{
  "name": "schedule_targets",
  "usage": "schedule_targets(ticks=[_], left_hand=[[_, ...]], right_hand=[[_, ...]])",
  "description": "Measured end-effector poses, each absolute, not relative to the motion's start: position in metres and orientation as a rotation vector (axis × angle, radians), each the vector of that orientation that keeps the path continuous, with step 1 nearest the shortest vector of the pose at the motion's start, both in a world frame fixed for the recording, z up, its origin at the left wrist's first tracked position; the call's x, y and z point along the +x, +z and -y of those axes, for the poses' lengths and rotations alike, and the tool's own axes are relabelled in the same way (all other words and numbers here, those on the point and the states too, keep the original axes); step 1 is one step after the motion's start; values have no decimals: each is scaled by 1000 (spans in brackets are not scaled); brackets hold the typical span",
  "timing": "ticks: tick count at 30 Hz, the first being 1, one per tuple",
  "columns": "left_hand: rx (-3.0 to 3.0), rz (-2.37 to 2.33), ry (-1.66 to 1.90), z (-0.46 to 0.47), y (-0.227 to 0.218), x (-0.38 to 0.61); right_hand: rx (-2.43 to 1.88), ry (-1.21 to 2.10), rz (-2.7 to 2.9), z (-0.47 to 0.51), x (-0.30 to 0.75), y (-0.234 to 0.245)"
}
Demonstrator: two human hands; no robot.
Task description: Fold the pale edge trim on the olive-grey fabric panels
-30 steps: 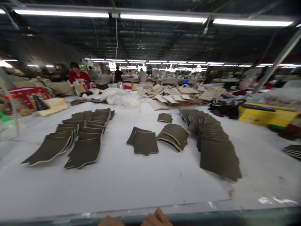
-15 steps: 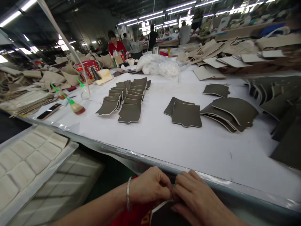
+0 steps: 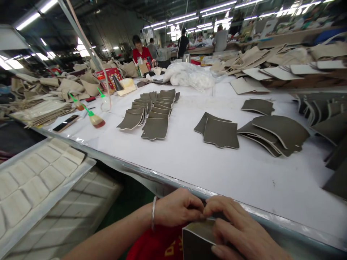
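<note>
Both hands meet just below the near edge of the white table [image 3: 189, 169]. My left hand [image 3: 177, 208], with a metal bangle on the wrist, pinches the top edge of a dark olive cut piece [image 3: 196, 238] with a pale underside. My right hand [image 3: 233, 231] wraps its fingers round the same piece from the right. The piece is bent between the two hands, above a red garment [image 3: 157, 245] in my lap. On the table lie more olive pieces: two fanned rows [image 3: 151, 110] at left, a flat pair [image 3: 219, 131] in the middle, a curved stack [image 3: 276, 133] at right.
Two green-capped glue bottles [image 3: 93, 117] and a phone [image 3: 65, 123] lie at the table's left. A tray of pale padded squares [image 3: 35, 177] sits lower left. Beige pieces [image 3: 260, 61] and white plastic [image 3: 189, 76] pile up at the back. People work at far tables; one in red [image 3: 141, 50].
The view swung down and left from the table to my lap. In the last half second my hands lifted the olive piece and bent it, showing more of its pale side.
</note>
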State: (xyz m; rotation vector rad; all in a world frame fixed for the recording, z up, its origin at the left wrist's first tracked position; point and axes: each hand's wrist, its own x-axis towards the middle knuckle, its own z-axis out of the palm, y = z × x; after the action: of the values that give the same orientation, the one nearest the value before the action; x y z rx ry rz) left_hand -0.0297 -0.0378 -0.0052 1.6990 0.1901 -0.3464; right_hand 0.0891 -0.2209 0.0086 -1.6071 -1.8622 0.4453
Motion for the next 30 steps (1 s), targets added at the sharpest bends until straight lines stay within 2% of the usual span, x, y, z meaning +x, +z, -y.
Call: schedule_targets(ticks=[3, 7, 13, 25, 30], left_hand=[[1607, -240, -363, 41, -11, -44], [1918, -226, -331, 43, -2, -65], [2089, -285, -267, 57, 4, -71], [2063, -231, -231, 63, -1, -69], [2077, -236, -265, 66, -8, -68]], right_hand=[[-1719, 473, 1803, 228, 83, -9], [-1786, 465, 1687, 234, 74, -21], [-1850, 451, 1735, 222, 71, -19], [-1912, 372, 1825, 224, 72, -15], [-1873, 458, 1805, 229, 75, -19]])
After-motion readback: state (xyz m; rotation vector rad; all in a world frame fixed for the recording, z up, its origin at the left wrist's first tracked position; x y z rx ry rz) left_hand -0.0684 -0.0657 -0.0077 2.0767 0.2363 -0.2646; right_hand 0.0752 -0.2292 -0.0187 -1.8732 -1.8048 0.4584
